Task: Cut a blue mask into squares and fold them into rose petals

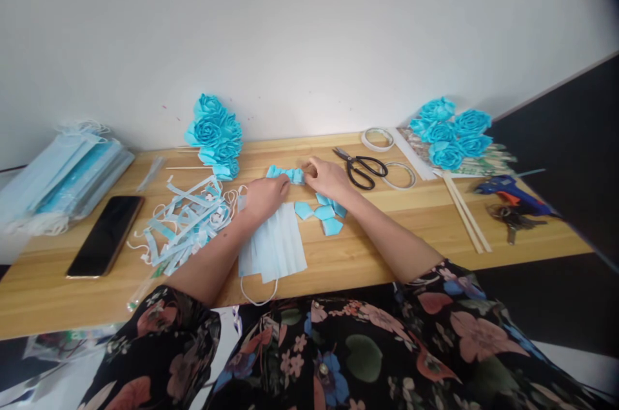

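Note:
A short row of folded blue petal-like pieces [286, 174] lies in the middle of the table, just beyond my fingers. My left hand [265, 196] has its fingers drawn together at the near side of this row; what they grip, if anything, is hidden. At the row's right end, my right hand [327, 176] is curled with thumb and fingers in a pinch, and its contents do not show. Cut blue pieces [331, 225] lie below my right hand. Pale blue face masks [275, 245], one with a white ear loop, spread out under my left forearm and hand.
Left stand stacked masks [72, 171], a phone [105, 236], cut mask strips [186, 220] and blue paper-like roses [213, 129]. Right are black-handled scissors [363, 168], tape rolls [377, 138], more roses [445, 155], wooden sticks [464, 213], a blue glue gun [515, 196] and keys [512, 223].

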`<state>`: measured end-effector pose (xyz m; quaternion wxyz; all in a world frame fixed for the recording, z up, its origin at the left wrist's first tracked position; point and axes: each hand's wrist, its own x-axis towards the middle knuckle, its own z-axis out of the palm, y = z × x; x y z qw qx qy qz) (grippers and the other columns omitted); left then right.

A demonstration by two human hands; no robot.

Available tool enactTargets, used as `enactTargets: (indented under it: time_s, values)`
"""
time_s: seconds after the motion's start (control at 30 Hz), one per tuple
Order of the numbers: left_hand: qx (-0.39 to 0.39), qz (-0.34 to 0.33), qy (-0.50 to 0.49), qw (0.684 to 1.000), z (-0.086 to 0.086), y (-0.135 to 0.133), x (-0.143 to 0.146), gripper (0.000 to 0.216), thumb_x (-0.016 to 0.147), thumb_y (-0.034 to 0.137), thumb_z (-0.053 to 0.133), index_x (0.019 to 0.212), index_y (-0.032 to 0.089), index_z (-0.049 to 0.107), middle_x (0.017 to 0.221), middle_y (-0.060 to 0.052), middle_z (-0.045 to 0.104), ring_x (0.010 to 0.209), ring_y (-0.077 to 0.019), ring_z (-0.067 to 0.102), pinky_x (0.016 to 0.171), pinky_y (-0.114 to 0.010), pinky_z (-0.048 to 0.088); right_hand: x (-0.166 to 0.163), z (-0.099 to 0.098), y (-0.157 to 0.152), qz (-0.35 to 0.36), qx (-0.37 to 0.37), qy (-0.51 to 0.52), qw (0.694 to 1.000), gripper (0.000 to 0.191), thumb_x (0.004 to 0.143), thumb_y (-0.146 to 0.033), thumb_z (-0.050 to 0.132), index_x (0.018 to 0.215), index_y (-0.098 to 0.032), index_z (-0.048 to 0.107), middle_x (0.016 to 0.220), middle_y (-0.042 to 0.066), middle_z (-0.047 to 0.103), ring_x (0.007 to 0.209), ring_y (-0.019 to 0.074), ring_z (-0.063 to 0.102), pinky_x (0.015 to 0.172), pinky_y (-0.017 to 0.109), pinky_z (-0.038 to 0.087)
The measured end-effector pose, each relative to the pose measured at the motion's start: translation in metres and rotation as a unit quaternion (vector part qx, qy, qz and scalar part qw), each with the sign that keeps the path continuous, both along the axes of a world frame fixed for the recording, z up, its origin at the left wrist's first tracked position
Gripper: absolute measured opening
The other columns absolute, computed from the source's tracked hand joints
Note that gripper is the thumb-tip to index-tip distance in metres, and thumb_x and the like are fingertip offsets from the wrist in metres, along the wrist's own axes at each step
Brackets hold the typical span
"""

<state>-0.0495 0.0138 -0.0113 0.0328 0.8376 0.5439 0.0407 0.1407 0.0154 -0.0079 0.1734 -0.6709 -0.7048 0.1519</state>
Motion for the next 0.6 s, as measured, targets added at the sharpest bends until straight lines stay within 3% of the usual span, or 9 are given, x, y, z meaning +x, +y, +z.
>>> enactTargets:
  time_s: [0.23,0.37,0.6]
  values:
    - [0.005,-0.002,0.003,1.000,-0.002,0.001,0.000,0.039,0.099,0.038,0.034,0.113,0.025,0.068,0.092,-0.010,0.076,0.086,-0.0259,0.071,0.068,-0.030,0.042,0.003,-0.002,-0.004,0.124,0.117,0.018,0.985,0.039,0.084,-0.006,0.047,0.109,-0.022,0.072,0.121,0.006,0.067,0.117,0.0228,0.056,0.096,0.034,0.046]
    - [0.015,-0.003,-0.002,1.000,-0.004,0.001,-0.001,0.038,0.099,0.037,0.034,0.112,0.025,0.069,0.091,-0.010,0.076,0.085,-0.0268,0.071,0.066,-0.031,0.041,0.005,-0.012,0.001,0.155,0.141,0.003,0.978,0.043,0.080,0.000,0.046,0.106,-0.022,0.074,0.133,0.006,0.063,0.122,0.0260,0.051,0.102,0.040,0.045]
    - [0.048,-0.009,-0.028,0.998,0.003,-0.002,-0.005,0.039,0.100,0.036,0.035,0.106,0.023,0.072,0.090,-0.010,0.076,0.084,-0.0253,0.070,0.068,-0.031,0.041,0.002,-0.021,0.006,0.162,0.141,-0.023,0.976,0.046,0.078,0.004,0.047,0.106,-0.021,0.074,0.132,0.008,0.064,0.121,0.0279,0.052,0.102,0.045,0.045]
